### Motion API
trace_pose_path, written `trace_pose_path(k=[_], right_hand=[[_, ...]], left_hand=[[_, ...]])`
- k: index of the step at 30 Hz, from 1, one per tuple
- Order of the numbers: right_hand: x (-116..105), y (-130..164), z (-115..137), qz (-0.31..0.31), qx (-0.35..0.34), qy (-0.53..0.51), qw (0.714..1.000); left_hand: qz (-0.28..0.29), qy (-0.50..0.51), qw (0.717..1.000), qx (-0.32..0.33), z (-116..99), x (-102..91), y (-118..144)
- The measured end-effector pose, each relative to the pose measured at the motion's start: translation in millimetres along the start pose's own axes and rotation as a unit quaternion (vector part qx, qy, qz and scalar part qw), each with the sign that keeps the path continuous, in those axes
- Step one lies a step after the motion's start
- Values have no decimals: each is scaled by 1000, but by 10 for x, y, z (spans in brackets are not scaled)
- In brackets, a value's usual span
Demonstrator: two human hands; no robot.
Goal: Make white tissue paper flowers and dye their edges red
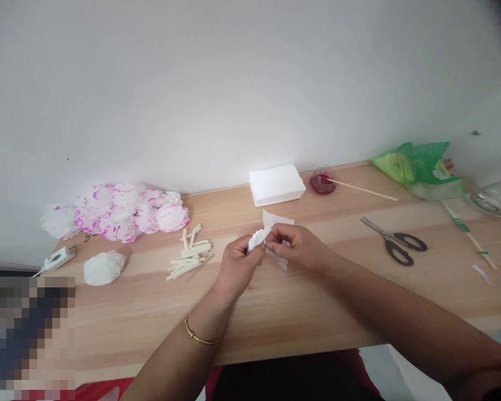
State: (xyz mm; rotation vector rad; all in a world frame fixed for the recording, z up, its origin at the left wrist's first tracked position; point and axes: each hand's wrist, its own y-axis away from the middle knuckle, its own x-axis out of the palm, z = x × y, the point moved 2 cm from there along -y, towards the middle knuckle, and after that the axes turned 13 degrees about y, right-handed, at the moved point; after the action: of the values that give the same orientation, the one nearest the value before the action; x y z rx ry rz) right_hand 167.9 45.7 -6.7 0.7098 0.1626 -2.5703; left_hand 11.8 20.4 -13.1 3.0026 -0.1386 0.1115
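Observation:
My left hand point(237, 264) and my right hand point(298, 245) meet above the middle of the wooden table point(150, 317). Between their fingertips is a small white pleated piece of tissue paper point(259, 238); both hands pinch it. A flat sheet of the same white tissue point(280, 218) shows just behind and under my right hand. A gold bangle circles my left wrist.
A white tissue stack point(276, 184) sits by the wall, a red lump with a wooden stick point(323, 182) beside it. Scissors point(396, 242) and a green bag point(420, 167) lie right. Pink-and-white paper flowers point(121, 211), pale short sticks point(190, 259) and a white wad point(103, 267) lie left.

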Motion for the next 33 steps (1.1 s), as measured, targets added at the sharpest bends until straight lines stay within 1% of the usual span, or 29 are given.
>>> trace_pose_path(k=[6, 12, 15, 20, 24, 28, 33], right_hand=[[6, -14, -39, 31, -17, -26, 999], [27, -12, -72, 49, -27, -55, 997], [21, -15, -69, 46, -32, -54, 997], [-9, -17, -65, 24, -17, -17, 999], [-5, -14, -73, 30, -22, 3, 999], [12, -11, -79, 41, -30, -4, 999], [32, -7, -72, 54, -24, -45, 997]], left_hand=[[-10, 26, 1000, -14, 20, -8, 6], [-17, 44, 999, -9, 72, -11, -14], [-18, 28, 999, -9, 54, -17, -14], [-16, -29, 999, 11, -72, -9, 8], [-8, -43, 999, 21, -113, -4, 16], [-2, -12, 1000, 22, -74, -13, 9], [-14, 35, 999, -1, -13, -16, -5]])
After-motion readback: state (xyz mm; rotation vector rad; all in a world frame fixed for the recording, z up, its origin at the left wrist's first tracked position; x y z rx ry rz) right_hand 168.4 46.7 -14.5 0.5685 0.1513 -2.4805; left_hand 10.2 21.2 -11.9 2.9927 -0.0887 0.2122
